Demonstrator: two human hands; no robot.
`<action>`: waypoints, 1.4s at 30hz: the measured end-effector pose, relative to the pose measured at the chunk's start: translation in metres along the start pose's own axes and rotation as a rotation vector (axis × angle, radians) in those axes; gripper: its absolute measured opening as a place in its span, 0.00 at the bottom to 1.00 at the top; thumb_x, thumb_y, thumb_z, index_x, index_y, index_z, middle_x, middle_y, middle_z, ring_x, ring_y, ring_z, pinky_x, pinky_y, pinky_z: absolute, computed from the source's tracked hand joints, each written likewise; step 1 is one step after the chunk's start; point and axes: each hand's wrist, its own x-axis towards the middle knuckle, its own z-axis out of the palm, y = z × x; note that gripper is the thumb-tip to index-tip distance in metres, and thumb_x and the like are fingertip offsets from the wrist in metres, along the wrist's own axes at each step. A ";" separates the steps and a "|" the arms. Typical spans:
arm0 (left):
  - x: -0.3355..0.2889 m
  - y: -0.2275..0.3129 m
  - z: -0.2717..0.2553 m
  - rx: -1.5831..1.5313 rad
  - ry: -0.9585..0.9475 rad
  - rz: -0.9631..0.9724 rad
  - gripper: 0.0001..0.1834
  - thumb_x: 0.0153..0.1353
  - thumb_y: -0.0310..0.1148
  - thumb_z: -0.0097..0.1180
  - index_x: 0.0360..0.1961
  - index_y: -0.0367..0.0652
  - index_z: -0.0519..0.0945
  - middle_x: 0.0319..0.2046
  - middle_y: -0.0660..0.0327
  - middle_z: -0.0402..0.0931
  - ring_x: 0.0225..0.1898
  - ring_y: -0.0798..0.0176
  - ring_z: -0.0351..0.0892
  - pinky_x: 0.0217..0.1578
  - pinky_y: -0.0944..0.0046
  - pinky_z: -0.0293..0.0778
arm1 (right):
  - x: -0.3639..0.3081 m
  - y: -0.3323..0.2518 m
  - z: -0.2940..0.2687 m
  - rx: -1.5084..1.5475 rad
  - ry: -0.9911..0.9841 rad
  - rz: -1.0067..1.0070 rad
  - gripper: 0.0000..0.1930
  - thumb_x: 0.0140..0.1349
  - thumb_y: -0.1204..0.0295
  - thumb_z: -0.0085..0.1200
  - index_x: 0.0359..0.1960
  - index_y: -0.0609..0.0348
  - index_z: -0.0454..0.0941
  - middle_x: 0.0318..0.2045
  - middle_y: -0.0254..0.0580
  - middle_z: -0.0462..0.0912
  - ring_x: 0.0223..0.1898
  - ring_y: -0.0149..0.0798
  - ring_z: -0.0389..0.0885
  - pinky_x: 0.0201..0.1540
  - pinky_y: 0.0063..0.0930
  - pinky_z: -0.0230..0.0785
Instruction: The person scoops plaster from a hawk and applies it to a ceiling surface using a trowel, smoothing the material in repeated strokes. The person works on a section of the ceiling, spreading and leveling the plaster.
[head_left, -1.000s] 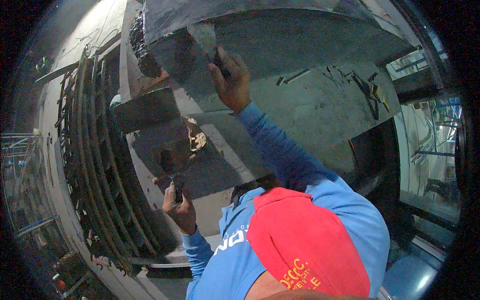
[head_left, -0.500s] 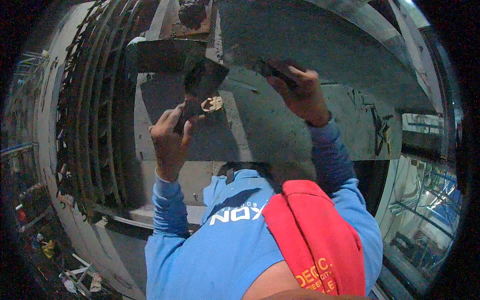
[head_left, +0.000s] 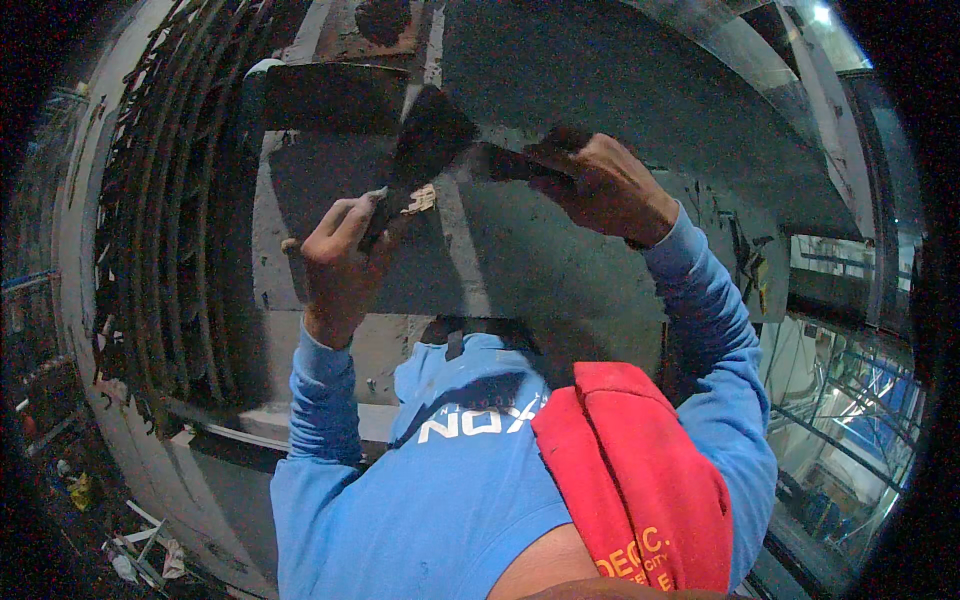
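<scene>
My left hand (head_left: 343,245) is closed around the handle of a dark trowel (head_left: 432,135). Its broad blade points up and to the right, and a pale marking shows beside the handle. In my right hand (head_left: 612,185) I grip a second flat, dark tool (head_left: 512,163), seemingly a trowel. The end of this tool lies at the edge of the left blade; I cannot tell whether they touch. Both are over a grey, smooth-looking surface (head_left: 590,265). My right fingers partly hide the second tool's handle.
A dark tub (head_left: 335,98) with a pale rim corner stands beyond my left hand. Further off, a brown board (head_left: 345,35) carries a dark lump (head_left: 383,20). Long dark ribs (head_left: 190,230) run along the left. Scaffolding (head_left: 850,390) shows at the right, beyond the edge.
My right hand has turned, bringing its tool left toward the trowel in my left hand. The left trowel's blade has shifted slightly up and right.
</scene>
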 end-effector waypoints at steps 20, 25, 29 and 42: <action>-0.076 -0.015 0.012 -0.156 0.356 -0.194 0.15 0.69 0.36 0.63 0.45 0.32 0.84 0.37 0.50 0.82 0.38 0.54 0.83 0.41 0.59 0.77 | 0.064 0.071 0.039 -0.112 1.085 0.238 0.17 0.68 0.70 0.59 0.54 0.68 0.79 0.36 0.50 0.85 0.33 0.51 0.83 0.39 0.41 0.76; -0.076 -0.014 0.007 -0.137 0.103 -0.319 0.13 0.70 0.34 0.62 0.44 0.33 0.83 0.35 0.53 0.81 0.35 0.59 0.81 0.37 0.63 0.75 | 0.066 0.098 0.058 -0.017 1.073 0.308 0.19 0.67 0.72 0.61 0.57 0.65 0.79 0.37 0.50 0.85 0.39 0.50 0.86 0.44 0.40 0.78; -0.071 -0.013 0.004 -0.198 0.072 -0.393 0.13 0.70 0.34 0.62 0.43 0.32 0.82 0.33 0.54 0.80 0.34 0.61 0.79 0.36 0.63 0.74 | 0.066 0.114 0.074 -0.029 1.079 0.323 0.19 0.66 0.74 0.62 0.58 0.63 0.79 0.40 0.49 0.86 0.42 0.49 0.87 0.49 0.35 0.77; -0.067 -0.011 0.009 -0.167 0.108 -0.388 0.13 0.69 0.35 0.62 0.43 0.32 0.83 0.32 0.55 0.79 0.32 0.59 0.77 0.35 0.62 0.72 | 0.064 0.088 0.057 0.046 1.095 0.274 0.19 0.68 0.75 0.59 0.60 0.65 0.77 0.45 0.50 0.85 0.43 0.48 0.83 0.45 0.39 0.76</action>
